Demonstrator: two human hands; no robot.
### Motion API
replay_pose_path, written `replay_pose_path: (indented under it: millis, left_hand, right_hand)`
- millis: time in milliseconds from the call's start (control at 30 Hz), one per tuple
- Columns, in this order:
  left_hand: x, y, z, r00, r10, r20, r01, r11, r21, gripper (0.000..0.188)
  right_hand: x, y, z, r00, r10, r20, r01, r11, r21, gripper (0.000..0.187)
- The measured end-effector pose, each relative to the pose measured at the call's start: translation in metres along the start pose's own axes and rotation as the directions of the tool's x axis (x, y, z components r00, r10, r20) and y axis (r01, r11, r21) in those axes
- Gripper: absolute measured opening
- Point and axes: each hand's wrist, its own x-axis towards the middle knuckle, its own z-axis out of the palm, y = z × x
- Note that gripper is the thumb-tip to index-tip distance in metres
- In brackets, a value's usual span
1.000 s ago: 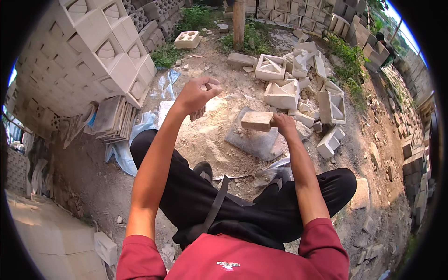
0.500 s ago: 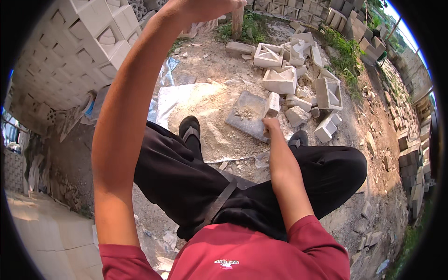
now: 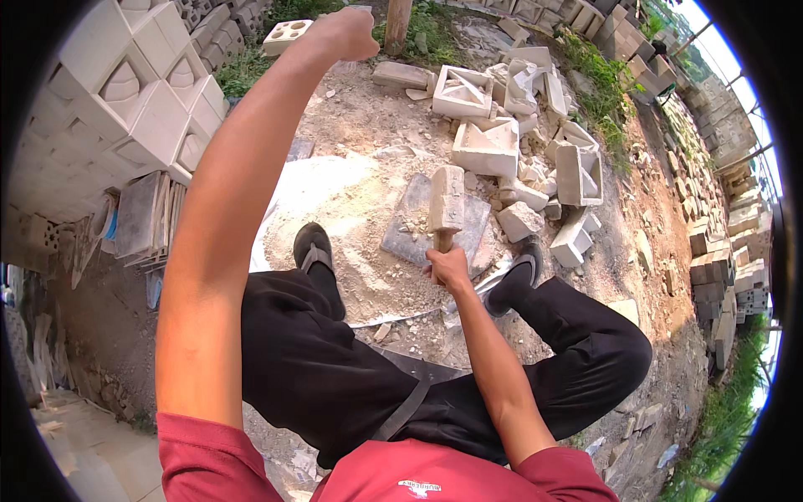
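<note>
My right hand [image 3: 447, 266] is closed around the short wooden handle of a mallet [image 3: 447, 201], whose blocky head is coated in pale dust. The mallet is raised over a flat grey slab [image 3: 407, 219] with crumbled bits on it. My left arm reaches far forward, and the left hand [image 3: 350, 35] is closed at the top edge of the view. A bit of something greyish shows at its far side; I cannot make out what it is. Pale crushed rubble [image 3: 335, 222] spreads over a white sheet beside the slab, between my feet.
Broken pale blocks [image 3: 487, 146] and chunks are heaped just right of the slab. A wooden post [image 3: 397, 27] stands beyond my left hand. Patterned blocks [image 3: 125, 100] are stacked high at the left, near leaning boards [image 3: 146, 213]. More blocks [image 3: 711, 284] line the right side.
The mallet has come up off the slab's right side and swung left over it. My left hand has moved left and a little nearer. The whole view has shifted slightly.
</note>
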Motion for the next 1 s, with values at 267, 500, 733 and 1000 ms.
replay_pose_path:
  millis: [267, 500, 733, 1000]
  left_hand:
    - [-0.036, 0.015, 0.148, 0.906, 0.210, 0.367, -0.152, 0.972, -0.181, 0.022]
    - [-0.069, 0.000, 0.196, 0.858, 0.261, 0.443, -0.187, 0.961, -0.205, 0.019]
    - [-0.077, 0.010, 0.198, 0.826, 0.309, 0.472, -0.249, 0.951, -0.185, 0.020]
    - [-0.083, 0.046, 0.203, 0.743, 0.370, 0.557, -0.313, 0.929, -0.198, 0.024]
  right_hand:
    - [-0.002, 0.047, 0.022, 0.946, -0.295, -0.133, 0.251, 0.929, -0.274, 0.022]
    - [-0.015, 0.000, 0.018, 0.999, 0.041, -0.018, -0.044, 0.961, -0.274, 0.030]
    - [0.003, 0.031, 0.020, 0.953, -0.264, -0.146, 0.212, 0.930, -0.300, 0.025]
    - [-0.004, -0.009, 0.008, 0.999, 0.032, -0.002, -0.032, 0.978, -0.206, 0.026]
